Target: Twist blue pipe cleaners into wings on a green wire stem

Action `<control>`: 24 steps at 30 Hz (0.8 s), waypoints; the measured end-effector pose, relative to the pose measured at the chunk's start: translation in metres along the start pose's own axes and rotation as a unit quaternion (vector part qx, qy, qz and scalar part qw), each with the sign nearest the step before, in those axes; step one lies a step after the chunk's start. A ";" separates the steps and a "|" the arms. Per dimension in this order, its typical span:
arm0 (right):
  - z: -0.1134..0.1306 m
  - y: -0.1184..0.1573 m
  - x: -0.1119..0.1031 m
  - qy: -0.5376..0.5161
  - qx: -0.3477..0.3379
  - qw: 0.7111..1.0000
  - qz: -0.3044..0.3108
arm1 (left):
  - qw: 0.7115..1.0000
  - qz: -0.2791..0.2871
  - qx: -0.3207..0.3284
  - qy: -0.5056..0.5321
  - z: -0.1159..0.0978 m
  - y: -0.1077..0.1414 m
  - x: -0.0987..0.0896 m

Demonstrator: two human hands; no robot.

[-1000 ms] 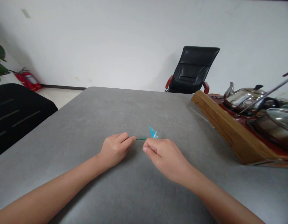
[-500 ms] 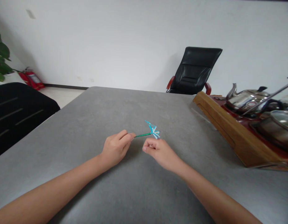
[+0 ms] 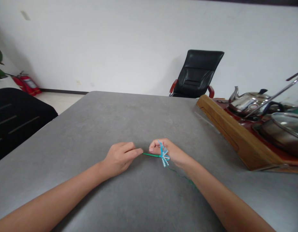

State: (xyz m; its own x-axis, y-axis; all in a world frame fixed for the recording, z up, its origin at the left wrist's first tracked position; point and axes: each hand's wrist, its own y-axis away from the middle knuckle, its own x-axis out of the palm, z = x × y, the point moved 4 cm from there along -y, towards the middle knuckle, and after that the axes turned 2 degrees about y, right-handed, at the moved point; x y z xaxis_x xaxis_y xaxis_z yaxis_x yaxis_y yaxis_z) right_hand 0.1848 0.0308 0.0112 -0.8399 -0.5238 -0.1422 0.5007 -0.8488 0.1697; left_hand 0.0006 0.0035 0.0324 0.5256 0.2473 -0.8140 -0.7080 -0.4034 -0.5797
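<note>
My left hand [image 3: 118, 159] pinches the end of a green wire stem [image 3: 151, 154] between thumb and fingers, just above the grey stone-look table [image 3: 73, 135]. The stem leads to a small flower of blue and clear beads [image 3: 164, 157], which overlaps the curled fingers of my right hand [image 3: 167, 151]. A thin green wire [image 3: 180, 175] trails from the flower down past my right wrist. The fingertips of my right hand are partly hidden.
At the right stands a wooden tea tray [image 3: 235, 138] holding a steel kettle [image 3: 247, 102] and a steel pot [image 3: 281, 129]. A black office chair [image 3: 197, 72] stands beyond the table, a black seat [image 3: 15, 122] at left, and a red fire extinguisher [image 3: 26, 84] by the wall.
The beaded flower has swung down from beyond my right hand and now lies against its fingers. Both hands sit lower in view, and the thin trailing wire has appeared.
</note>
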 end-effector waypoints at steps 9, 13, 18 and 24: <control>0.008 0.002 -0.007 -0.009 0.038 0.999 0.029 | 0.995 0.045 0.091 -0.020 -0.007 -0.001 0.003; 0.016 0.006 -0.009 0.020 0.012 1.000 0.007 | 0.992 0.059 0.096 -0.057 -0.007 0.000 0.005; 0.032 0.014 -0.006 0.115 -0.035 0.992 -0.038 | 0.992 0.058 0.061 -0.093 -0.003 -0.001 0.006; 0.060 0.030 0.007 0.349 -0.122 0.923 -0.103 | 0.993 0.043 0.015 -0.107 0.002 -0.001 0.006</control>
State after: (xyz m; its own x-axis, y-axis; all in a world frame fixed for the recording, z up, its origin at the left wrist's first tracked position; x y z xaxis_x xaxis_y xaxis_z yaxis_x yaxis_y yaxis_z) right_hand 0.1817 0.0057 0.0743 -0.6251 -0.1949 -0.7558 0.4496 -0.8815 -0.1445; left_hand 0.0036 0.0069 0.0276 0.3521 0.3950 -0.8485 -0.7615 -0.4062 -0.5051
